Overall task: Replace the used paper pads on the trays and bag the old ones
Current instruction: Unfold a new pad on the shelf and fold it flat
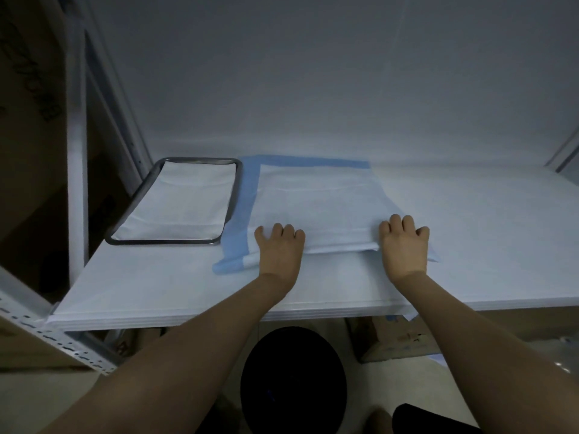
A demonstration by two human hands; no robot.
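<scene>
The white shelf point(470, 230) runs across in front of me, with a black bin point(294, 386) on the floor under its near edge. The blue-edged pad point(313, 198) lies flat at the shelf's middle, just beside a metal tray point(163, 242) on the left that holds a white pad point(185, 202). Both my arms reach straight out: my right hand point(404, 249) curls round the blue-edged pad's folded near edge, while my left hand point(279, 250) sits knuckles-up on that edge, thumb splayed; gripping or only pressing, I cannot tell.
</scene>
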